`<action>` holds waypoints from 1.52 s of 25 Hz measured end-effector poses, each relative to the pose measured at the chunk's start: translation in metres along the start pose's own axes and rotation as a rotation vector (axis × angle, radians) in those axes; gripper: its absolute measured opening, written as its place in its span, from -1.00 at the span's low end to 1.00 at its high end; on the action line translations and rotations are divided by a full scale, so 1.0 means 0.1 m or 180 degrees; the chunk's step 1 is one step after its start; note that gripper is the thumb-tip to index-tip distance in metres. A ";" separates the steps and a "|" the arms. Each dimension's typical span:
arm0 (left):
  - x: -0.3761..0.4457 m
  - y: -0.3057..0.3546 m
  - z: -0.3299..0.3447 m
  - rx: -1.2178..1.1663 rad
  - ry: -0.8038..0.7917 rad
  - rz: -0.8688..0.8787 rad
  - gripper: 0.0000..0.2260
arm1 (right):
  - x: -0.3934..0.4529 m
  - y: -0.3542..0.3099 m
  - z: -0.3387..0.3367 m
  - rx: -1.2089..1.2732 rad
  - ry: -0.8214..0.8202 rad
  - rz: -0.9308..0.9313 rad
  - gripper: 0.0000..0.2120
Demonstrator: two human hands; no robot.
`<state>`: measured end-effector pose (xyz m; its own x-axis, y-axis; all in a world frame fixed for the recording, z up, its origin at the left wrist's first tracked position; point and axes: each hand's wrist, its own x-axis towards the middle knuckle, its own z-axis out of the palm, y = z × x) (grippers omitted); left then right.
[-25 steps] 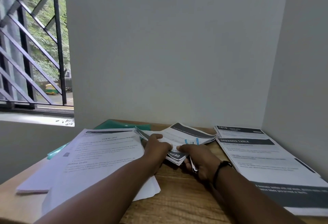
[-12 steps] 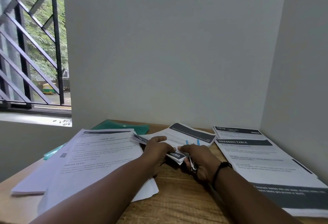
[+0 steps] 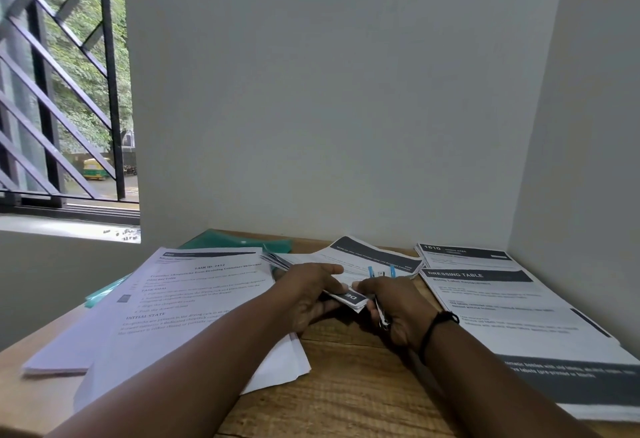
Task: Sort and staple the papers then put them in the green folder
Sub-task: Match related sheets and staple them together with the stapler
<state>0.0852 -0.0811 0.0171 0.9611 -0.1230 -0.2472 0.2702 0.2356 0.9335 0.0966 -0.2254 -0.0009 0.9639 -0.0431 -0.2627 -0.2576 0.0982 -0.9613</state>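
A bundle of printed papers [image 3: 367, 261] with dark header bars lies in the middle of the wooden table [image 3: 346, 389]. My left hand [image 3: 308, 293] grips its near corner, thumb on top. My right hand [image 3: 394, 309] pinches the same corner from the right and also holds a small metal stapler [image 3: 381, 316] in its curled fingers. Something small and blue [image 3: 381, 270] sits on the bundle just beyond my fingers. The green folder [image 3: 239, 242] lies at the back left, mostly under a white paper stack [image 3: 194, 302].
Stacks of "DRESSING TABLE" sheets [image 3: 502, 306] and a "1610" sheet [image 3: 460, 252] fill the right side up to the side wall. The back wall stands close behind the table. A barred window [image 3: 62, 91] is at the left.
Both hands stay on the bundle's near corner; it has slid slightly toward me. The view has shifted slightly.
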 end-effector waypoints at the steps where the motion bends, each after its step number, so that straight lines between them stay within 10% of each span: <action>1: -0.01 0.01 -0.01 0.0071 -0.0024 -0.0051 -0.68 | 0.00 0.00 -0.01 -0.0032 0.0032 -0.0034 -0.71; 11: -0.10 0.08 0.00 0.0173 -0.0213 0.1614 -0.64 | -0.22 -0.18 -0.03 0.0138 -0.0094 -0.1888 -0.64; 19: -0.12 0.17 -0.11 -0.0133 0.0316 0.2250 -0.60 | -0.23 -0.18 -0.06 0.0275 -0.0999 -0.0582 -0.63; 38: -0.12 0.15 -0.12 0.0808 0.0202 0.2018 -0.49 | -0.19 -0.15 -0.09 0.0748 -0.1451 -0.0810 -0.55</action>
<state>0.0784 -0.0648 0.0307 0.9328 0.0226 0.3597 -0.3600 0.0094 0.9329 0.0816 -0.2347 0.0180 0.9386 0.3338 0.0874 -0.0419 0.3617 -0.9314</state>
